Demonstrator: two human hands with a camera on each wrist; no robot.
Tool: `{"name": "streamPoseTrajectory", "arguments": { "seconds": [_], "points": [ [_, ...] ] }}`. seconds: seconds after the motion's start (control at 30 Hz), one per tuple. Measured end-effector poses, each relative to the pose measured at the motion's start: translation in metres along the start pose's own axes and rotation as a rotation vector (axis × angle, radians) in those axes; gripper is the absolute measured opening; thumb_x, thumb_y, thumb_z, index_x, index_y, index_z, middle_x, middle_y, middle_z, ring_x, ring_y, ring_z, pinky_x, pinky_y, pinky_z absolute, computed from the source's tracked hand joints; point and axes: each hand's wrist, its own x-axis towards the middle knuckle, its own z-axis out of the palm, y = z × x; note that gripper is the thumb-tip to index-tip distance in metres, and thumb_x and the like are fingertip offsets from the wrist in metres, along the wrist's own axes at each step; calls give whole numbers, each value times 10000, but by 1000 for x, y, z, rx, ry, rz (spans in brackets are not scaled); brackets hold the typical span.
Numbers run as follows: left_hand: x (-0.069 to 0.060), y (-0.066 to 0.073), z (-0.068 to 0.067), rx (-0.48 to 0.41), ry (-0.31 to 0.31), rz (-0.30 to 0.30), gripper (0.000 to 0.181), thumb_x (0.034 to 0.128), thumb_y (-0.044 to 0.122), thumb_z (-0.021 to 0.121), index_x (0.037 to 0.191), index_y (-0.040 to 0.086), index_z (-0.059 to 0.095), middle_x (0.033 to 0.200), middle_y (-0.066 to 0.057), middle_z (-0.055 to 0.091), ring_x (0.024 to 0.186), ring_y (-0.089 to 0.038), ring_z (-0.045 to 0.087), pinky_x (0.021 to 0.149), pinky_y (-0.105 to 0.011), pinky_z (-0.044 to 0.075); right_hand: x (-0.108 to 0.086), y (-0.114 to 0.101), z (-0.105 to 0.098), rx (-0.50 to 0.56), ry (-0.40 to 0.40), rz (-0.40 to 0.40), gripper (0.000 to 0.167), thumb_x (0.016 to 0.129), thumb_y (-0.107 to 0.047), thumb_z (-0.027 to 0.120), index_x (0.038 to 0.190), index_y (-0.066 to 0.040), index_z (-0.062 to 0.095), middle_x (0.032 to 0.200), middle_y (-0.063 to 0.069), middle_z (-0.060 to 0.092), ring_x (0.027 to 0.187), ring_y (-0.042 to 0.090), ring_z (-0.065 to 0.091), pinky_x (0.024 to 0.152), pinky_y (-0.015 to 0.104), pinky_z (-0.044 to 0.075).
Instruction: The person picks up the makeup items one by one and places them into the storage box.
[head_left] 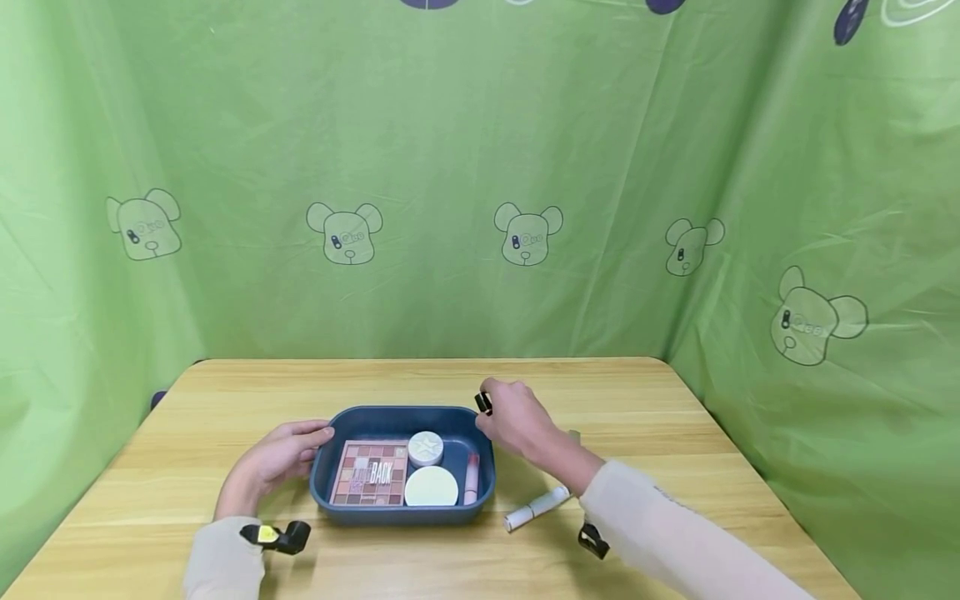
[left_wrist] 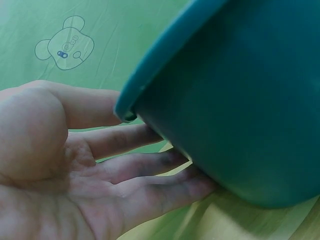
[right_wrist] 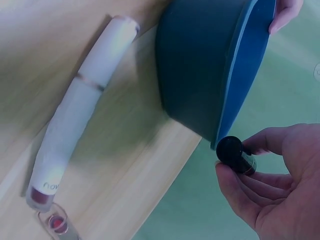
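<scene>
A dark blue rectangular bin point(head_left: 401, 515) stands on the table. My left hand point(head_left: 281, 458) holds its left end, thumb at the rim and the other fingers extended against the outer wall point(left_wrist: 240, 130). Over the bin's right end, my right hand point(head_left: 517, 421) pinches a short black tube point(right_wrist: 232, 152) between thumb and fingers; its exact kind is unclear. Inside the bin lie an eyeshadow palette point(head_left: 369, 472), a small round white jar point(head_left: 425, 448), a larger white round case point(head_left: 431, 487) and a pink lip tube point(head_left: 471, 479).
A white two-part tube point(head_left: 537, 508) lies on the table point(head_left: 420, 567) right of the bin. Beyond its end, a clear tube with a red centre point(right_wrist: 57, 222) shows in the right wrist view. Green curtains point(head_left: 450, 167) enclose the table's back and sides.
</scene>
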Motion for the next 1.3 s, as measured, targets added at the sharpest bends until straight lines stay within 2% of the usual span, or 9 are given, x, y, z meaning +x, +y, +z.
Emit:
{"name": "streamPoseTrajectory", "arguments": {
  "seconds": [0.1, 0.23, 0.3, 0.43, 0.6, 0.77, 0.93, 1.07, 1.3],
  "points": [
    [0, 0, 0, 2, -4, 3, 610, 1070, 210, 499, 1488, -182, 292, 1433, -363, 505, 1298, -407, 581, 1038, -456, 554, 0, -6, 1, -7, -14, 4, 274, 869, -120, 707, 1107, 2, 649, 790, 94, 663, 654, 169, 592, 518, 251, 499],
    [-1, 0, -1, 5, -5, 6, 613, 1070, 217, 503, 1487, -182, 296, 1431, -362, 507, 1302, -424, 574, 1037, -463, 553, -1, -13, 2, -20, -30, 6, 139, 883, -121, 697, 937, -13, 626, 692, 65, 587, 595, 168, 553, 472, 245, 446],
    [-1, 1, -1, 9, -4, 6, 617, 1070, 221, 505, 1487, -182, 296, 1434, -364, 502, 1308, -433, 565, 1038, -466, 552, -1, -16, 3, -13, -45, 12, 129, 892, -118, 694, 874, -30, 601, 669, 57, 558, 566, 161, 542, 445, 231, 433],
    [-1, 2, 0, 10, -6, 3, 616, 1069, 219, 503, 1491, -178, 293, 1440, -366, 494, 1316, -436, 557, 1041, -462, 550, -2, -20, 6, 18, -80, 26, 119, 902, -100, 681, 874, -22, 596, 682, 64, 558, 551, 148, 557, 422, 202, 454],
    [-1, 2, 1, 9, -8, 1, 612, 1069, 213, 503, 1493, -175, 295, 1427, -358, 514, 1281, -389, 598, 1029, -449, 561, -2, -23, 10, 27, -102, 2, 92, 898, -79, 668, 853, -25, 610, 695, 64, 572, 592, 151, 571, 457, 213, 485],
    [-1, 2, 0, 13, -11, 2, 612, 1068, 216, 505, 1493, -175, 300, 1411, -351, 534, 1236, -334, 632, 1015, -440, 571, -2, -26, 13, 28, -113, -27, 145, 916, -90, 681, 791, -62, 613, 675, 42, 578, 592, 142, 572, 477, 208, 494],
    [-2, 2, 0, 15, -8, 1, 608, 1068, 210, 504, 1491, -177, 301, 1409, -354, 533, 1221, -321, 641, 1012, -444, 573, -1, -30, 17, 9, -122, -42, 87, 930, -117, 689, 898, -36, 687, 739, 62, 638, 640, 143, 580, 504, 217, 497],
    [-2, 2, 0, 16, -6, 2, 607, 1068, 209, 506, 1490, -177, 302, 1410, -354, 533, 1226, -325, 639, 1011, -445, 573, 0, -32, 20, -4, -117, -57, 126, 929, -121, 697, 1000, -20, 722, 788, 72, 670, 663, 145, 579, 519, 229, 489],
    [-1, 1, -1, 17, -5, 5, 609, 1067, 213, 509, 1489, -176, 304, 1411, -353, 533, 1235, -334, 634, 1014, -442, 571, 1, -35, 29, 11, -168, 6, 140, 954, -141, 686, 983, -3, 680, 756, 70, 607, 649, 147, 581, 531, 231, 511]
  ]
}}
